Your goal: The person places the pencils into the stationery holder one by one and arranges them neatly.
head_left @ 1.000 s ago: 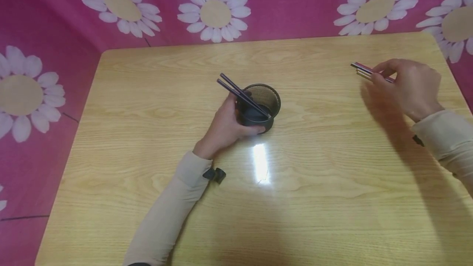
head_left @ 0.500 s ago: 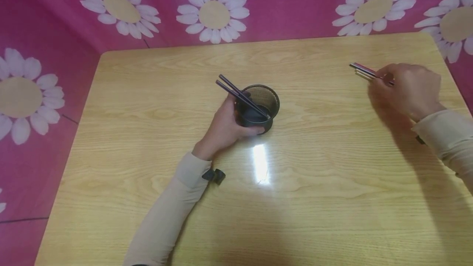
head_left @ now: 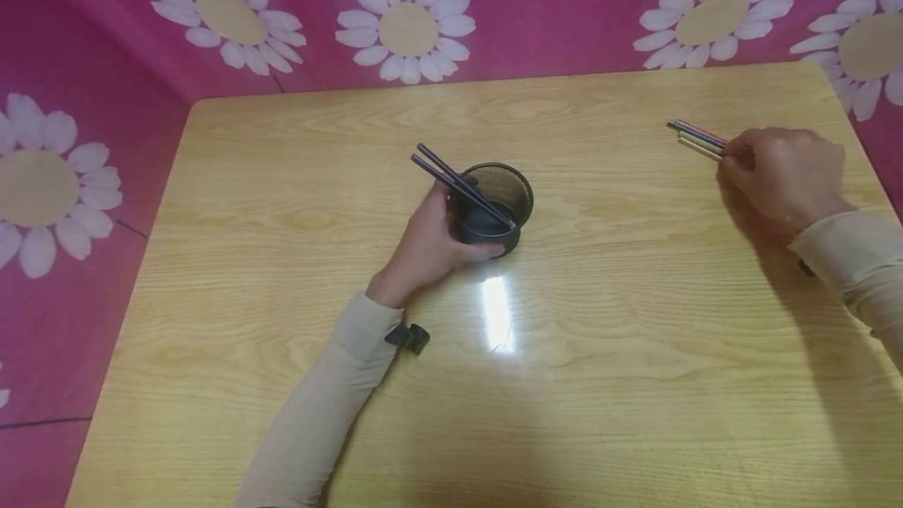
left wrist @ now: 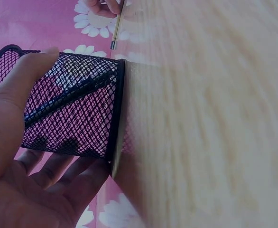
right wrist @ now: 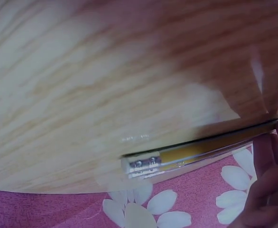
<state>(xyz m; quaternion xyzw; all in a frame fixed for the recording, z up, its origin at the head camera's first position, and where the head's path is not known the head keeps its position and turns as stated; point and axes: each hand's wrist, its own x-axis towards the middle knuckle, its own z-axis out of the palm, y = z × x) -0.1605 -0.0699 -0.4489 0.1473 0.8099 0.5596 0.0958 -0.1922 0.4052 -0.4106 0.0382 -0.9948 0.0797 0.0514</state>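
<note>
A black mesh pen cup [head_left: 502,186] stands upright on the table, and my left hand [head_left: 430,241] grips it around the side, thumb in front. Two dark, slim pencils [head_left: 440,167] lean in it, their upper ends out over the left rim; a dark stick shows through the mesh in the left wrist view. Over at the right, several pencils [head_left: 698,132] lie close together, among them a yellow pencil [right wrist: 191,152] with a white eraser and metal band. My right hand [head_left: 790,175] pinches at the near end of this bunch, fingers curled, hiding those ends.
The wood-grain table [head_left: 600,320] reflects a bright patch of light in front of the cup. A pink cloth with white daisies [head_left: 557,6] hangs along the table's back and left sides.
My right hand has slid right and slightly down along the pencils, uncovering more of their length. The pencils stay about where they were. My left hand keeps its grip on the cup.
</note>
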